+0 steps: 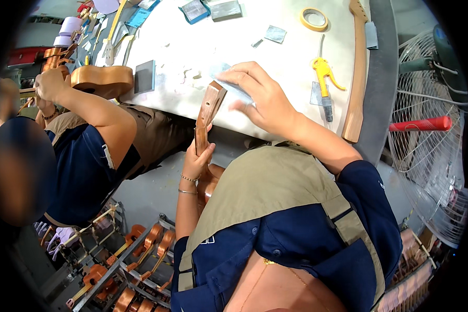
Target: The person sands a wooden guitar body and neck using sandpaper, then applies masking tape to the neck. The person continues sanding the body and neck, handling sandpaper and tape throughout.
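Ukulele [211,103] at edge of table [166,106]: likely light, stiff; best held by neck [201,136]. Left hand [196,160] clasps neck; right hand [269,104], above table, apparently pinches sandpaper [235,91].

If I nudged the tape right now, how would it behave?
Lying flat on the table, the tape would probably slide rather than roll. Its low, broad ring makes tipping seem unlikely. With that wide open middle, it's likely light to lift. Stood on edge, though, its round shape might roll.
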Motion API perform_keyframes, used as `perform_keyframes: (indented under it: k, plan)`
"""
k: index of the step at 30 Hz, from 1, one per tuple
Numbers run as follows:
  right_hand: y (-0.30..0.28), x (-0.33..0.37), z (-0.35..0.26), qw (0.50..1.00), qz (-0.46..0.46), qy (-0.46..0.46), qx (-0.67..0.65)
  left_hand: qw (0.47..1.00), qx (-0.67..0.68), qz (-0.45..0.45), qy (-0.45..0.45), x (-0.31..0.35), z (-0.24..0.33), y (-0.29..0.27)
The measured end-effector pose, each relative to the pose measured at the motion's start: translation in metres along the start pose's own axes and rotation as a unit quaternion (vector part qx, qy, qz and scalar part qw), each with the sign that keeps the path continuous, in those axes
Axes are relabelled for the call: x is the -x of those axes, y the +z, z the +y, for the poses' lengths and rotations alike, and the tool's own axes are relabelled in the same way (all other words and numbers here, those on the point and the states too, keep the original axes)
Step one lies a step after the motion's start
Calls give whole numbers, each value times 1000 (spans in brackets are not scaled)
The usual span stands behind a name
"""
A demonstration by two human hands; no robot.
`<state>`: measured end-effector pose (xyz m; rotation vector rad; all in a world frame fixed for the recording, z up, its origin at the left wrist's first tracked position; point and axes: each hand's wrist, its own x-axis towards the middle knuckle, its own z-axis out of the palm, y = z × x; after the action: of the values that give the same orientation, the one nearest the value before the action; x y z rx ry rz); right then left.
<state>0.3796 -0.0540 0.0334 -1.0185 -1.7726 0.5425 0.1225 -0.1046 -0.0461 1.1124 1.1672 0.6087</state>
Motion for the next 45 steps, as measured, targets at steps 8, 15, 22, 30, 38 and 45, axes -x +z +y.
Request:
perform_keyframes:
  k: [8, 15, 22, 30, 38, 45]
  plan:
    - [-1, 7, 1, 995, -11, -98, -6, 1000, -1, -26, 9, 4, -9, 0]
    - [-6, 3, -3, 989, 37, -137, 43, 999, -27, -40, 15, 3, -11, 1]
    - [-18, 5, 30, 985, 56, -83, 139, 1000, 14, -27, 5, 9, -17, -6]
    - [5, 21, 24, 993, 27, -48, 105, 999, 44, -32, 1, 11, -16, -10]
    - [8, 24, 2, 995, 41, -58, 70, 997, 45, -54, 4, 11, -17, -15]
    - [-4, 49, 97, 979, 115, 126, 112, 924, -337, 147, 105, -9, -22, 4]
